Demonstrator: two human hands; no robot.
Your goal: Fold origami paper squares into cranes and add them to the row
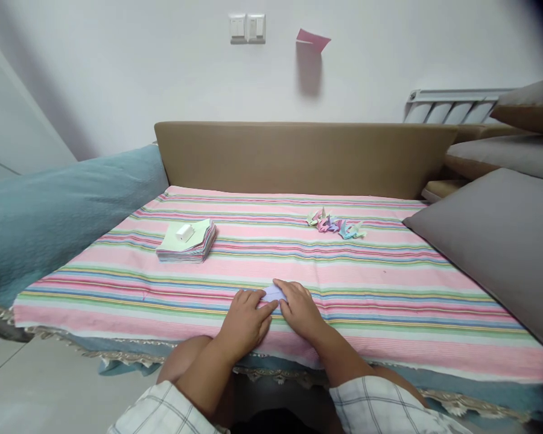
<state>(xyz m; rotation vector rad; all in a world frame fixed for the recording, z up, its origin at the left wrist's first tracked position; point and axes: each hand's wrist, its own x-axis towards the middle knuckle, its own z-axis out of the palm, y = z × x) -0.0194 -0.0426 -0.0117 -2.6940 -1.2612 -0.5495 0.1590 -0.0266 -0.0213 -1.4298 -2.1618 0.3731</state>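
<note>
A small lavender paper piece (273,293) lies near the front edge of a striped cloth (389,283). My left hand (247,319) presses on its left side with fingers curled over it. Pinching the paper's right side, my right hand (301,308) meets the left hand over the sheet. Most of the paper is hidden beneath the fingers.
A stack of coloured paper squares (187,243) with a small white block (184,232) on top sits at left. Several folded paper figures (337,225) lie at the back. Grey cushions (498,241) stand at right, a teal blanket (58,211) at left, a brown backrest (298,157) behind.
</note>
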